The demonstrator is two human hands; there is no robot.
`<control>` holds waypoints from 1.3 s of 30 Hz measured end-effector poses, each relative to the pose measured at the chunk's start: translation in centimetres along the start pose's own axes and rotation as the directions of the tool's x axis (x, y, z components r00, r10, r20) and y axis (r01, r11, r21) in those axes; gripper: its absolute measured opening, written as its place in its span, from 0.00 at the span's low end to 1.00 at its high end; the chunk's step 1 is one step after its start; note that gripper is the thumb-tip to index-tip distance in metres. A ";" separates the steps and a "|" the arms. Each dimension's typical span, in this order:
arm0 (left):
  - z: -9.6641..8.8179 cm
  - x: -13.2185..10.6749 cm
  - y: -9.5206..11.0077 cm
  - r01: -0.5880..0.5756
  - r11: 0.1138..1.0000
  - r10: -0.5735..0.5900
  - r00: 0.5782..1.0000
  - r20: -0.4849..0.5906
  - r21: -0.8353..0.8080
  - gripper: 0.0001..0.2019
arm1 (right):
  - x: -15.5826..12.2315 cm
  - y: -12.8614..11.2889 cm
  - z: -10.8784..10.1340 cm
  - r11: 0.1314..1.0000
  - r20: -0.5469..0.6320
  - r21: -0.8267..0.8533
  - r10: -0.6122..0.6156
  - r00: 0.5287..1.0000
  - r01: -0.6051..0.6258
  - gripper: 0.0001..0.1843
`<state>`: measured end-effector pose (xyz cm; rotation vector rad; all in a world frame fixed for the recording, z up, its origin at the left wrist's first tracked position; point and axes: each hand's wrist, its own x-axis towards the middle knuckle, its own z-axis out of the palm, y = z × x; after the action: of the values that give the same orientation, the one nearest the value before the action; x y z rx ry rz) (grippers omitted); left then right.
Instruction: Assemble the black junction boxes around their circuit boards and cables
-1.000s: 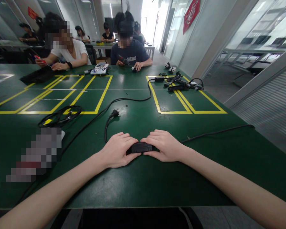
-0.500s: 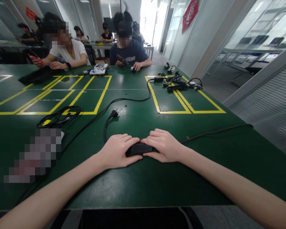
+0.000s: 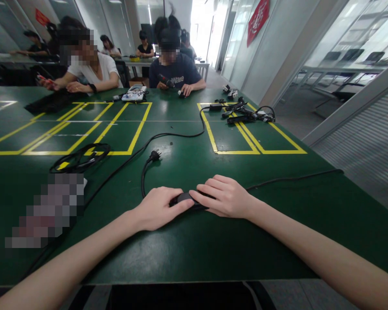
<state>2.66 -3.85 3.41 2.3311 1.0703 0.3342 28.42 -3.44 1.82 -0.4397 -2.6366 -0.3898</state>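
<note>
A black power adapter [image 3: 185, 197] lies low over the table between my two hands. My left hand [image 3: 158, 209] is closed round its left end, the thumb along the near side and the fingers behind. Over the right end, my right hand [image 3: 226, 197] is closed with its fingertips on the top and its thumb hidden. Between the hands the adapter's upper face shows; both ends are covered. From behind my left hand a black cord curves up to a three-pin plug [image 3: 155, 155]. Another cord [image 3: 284, 178] runs from behind my right hand towards the table's right edge.
A coiled black cable [image 3: 80, 158] and a blurred-out object [image 3: 47, 211] lie to the left. A long cord crosses the green table [image 3: 187, 254], marked with yellow tape. Adapters and cables [image 3: 242, 113] are heaped at the far right. Two people sit opposite, handling things.
The adapter has turned so that its upper face shows instead of its near side. My left hand has dropped slightly; my right fingers have moved onto the adapter's top.
</note>
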 end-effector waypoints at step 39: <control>0.0 -0.5 -1.9 -0.338 0.858 0.496 0.739 -0.456 0.387 0.22 | -3.8 6.7 -1.3 0.725 -0.305 0.403 0.682 0.665 -0.558 0.26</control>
<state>1.14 -3.25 2.27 2.8216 0.8390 1.1525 34.55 1.32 2.52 -0.9986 -1.8929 0.1107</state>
